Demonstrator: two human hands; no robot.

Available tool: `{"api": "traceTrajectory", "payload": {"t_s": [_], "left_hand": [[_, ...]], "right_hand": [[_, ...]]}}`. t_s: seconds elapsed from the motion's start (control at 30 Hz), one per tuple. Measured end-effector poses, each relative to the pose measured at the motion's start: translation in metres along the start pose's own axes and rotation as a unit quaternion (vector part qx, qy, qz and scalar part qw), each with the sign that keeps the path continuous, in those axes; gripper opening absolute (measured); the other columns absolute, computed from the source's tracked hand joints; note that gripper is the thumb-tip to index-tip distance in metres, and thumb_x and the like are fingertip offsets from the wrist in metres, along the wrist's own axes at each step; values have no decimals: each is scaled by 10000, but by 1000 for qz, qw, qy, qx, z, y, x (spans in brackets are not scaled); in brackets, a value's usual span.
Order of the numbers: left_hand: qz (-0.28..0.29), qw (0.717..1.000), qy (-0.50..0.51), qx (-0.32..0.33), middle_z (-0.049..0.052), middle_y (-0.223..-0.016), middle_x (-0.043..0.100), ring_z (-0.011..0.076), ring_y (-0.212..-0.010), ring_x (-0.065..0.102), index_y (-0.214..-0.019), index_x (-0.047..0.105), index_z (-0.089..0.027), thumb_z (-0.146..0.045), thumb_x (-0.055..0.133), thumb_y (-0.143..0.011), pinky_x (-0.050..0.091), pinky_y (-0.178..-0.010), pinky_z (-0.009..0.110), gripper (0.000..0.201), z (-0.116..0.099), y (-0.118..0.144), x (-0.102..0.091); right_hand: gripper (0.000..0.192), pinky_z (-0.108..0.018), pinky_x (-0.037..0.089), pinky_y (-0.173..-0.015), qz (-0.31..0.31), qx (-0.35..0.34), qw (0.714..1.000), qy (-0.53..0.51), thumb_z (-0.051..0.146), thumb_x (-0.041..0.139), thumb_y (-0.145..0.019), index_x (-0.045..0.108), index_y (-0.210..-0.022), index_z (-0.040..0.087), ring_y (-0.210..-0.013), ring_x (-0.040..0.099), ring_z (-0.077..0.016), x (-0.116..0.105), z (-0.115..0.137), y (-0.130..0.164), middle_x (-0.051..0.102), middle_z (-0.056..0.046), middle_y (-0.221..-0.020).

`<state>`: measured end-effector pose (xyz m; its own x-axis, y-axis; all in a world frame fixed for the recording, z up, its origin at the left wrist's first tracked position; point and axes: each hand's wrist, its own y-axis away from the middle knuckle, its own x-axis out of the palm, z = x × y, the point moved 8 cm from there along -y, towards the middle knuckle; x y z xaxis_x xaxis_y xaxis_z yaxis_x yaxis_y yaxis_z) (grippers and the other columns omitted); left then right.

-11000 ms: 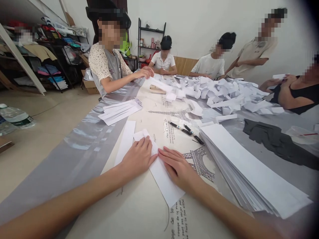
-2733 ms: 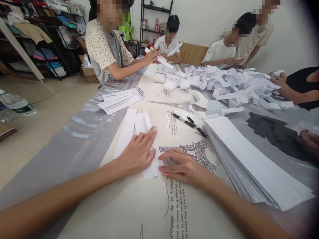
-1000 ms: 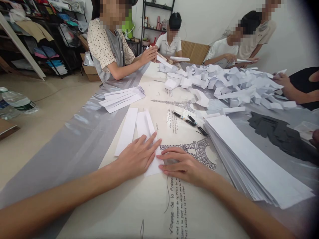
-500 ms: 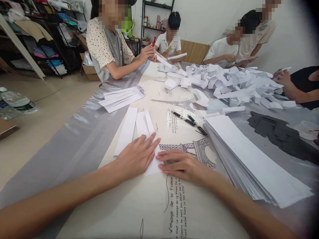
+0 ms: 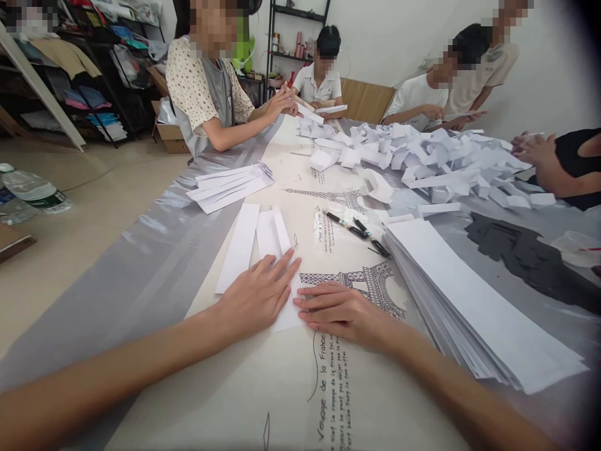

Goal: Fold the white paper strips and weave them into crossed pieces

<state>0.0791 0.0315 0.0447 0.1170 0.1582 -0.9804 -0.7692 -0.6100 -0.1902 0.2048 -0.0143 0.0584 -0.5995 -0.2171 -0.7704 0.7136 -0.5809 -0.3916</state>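
At lower centre, the left hand [image 5: 256, 299] and right hand [image 5: 339, 311] are pressing flat, fingers together, on a folded paper strip [image 5: 275, 241]

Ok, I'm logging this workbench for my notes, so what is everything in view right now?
folded strip: one, white, under both hands
flat strip: one, white, left of the folded strip
small stack: one, white strips, on the grey plastic, far left
big stack: one, white strips, at right
loose pile: one, white folded pieces, far middle
pens: two, black, beside the big stack
dark sheet: one, black, right
tablecloth: one, cream, tower print
bottle: one, clear, on the floor, left
co-workers: five, around the far end
left hand: flat on the folded strip
right hand: fingertips on the strip's edge
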Motion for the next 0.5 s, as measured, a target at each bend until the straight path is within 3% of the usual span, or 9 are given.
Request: {"api": "traceTrajectory", "payload": {"t_s": [0.1, 0.23, 0.33, 0.5], "left_hand": [[-23, 999, 31, -34, 212, -1621, 364, 301, -1231, 543, -1563, 306, -45, -219, 270, -1065, 525, -929, 414, 529, 5, 2, 1], [-46, 996, 47, -62, 243, -1587, 385, 298, -1218, 558, -1493, 381, -24, -232, 289, -1054, 549, -916, 415, 495, 8, 5, -1], [-40, 998, 39, -40, 211, -1579, 412, 293, -1184, 566, -1441, 461, -51, -214, 294, -1055, 557, -886, 403, 451, 5, 5, -1], [-59, 998, 17, -4, 232, -1481, 530, 325, -1226, 550, -1423, 499, -11, -210, 315, -1054, 515, -981, 463, 458, 2, 5, -1]], "right_hand": [[245, -407, 542, -1107, 0, 0, 1000, 4, 229, 636, -1014, 731, -1240, 225, -1315, 621, -188, 1, -1, 0, 752, -23, -1257], [240, -417, 550, -1080, 0, -6, 1000, 23, 225, 639, -1011, 734, -1231, 231, -1315, 620, -192, 0, 0, 0, 748, -25, -1268], [234, -436, 543, -1069, 13, 1, 999, 39, 222, 638, -1012, 737, -1223, 244, -1314, 621, -196, 1, 0, 1, 743, -23, -1280], [225, -437, 508, -1081, 28, 11, 999, 41, 250, 619, -1026, 739, -1216, 258, -1331, 607, -194, 4, -2, 1, 731, -9, -1303]]}}
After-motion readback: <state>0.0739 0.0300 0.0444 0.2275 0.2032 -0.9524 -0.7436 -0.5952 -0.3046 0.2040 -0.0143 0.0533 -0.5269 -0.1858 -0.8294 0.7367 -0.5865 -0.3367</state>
